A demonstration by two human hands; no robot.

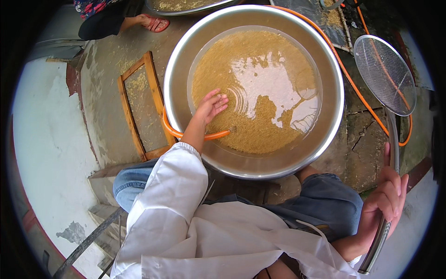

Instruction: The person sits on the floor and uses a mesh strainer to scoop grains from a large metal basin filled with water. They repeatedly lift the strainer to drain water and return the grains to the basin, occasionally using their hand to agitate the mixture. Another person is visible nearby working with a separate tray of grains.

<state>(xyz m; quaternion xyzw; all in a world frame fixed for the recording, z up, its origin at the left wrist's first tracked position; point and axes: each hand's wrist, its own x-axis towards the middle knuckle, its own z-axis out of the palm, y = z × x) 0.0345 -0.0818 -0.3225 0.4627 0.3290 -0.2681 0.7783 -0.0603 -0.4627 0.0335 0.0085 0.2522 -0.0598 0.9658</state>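
A wide steel basin (182, 51) stands in front of me, holding water over a layer of tan grain (246, 139). My left hand (213, 106) is over the left part of the basin, palm partly turned up and fingers loosely bent and apart. Rings of ripples spread on the water beside its fingertips. My right hand (384, 200) is wrapped around the long metal handle of a mesh skimmer (385, 74), whose round head is raised to the right of the basin. Under my left forearm, an orange hose (214, 136) runs over the rim, its end in the water by the grain.
A wooden frame (151, 81) lies on the floor left of the basin. Behind, another metal basin (186, 6) holds grain-like material. Another person's sandalled foot (154, 23) is at the back left. More orange hose (346, 74) curves around the right side. A white wall (51, 139) bounds the left.
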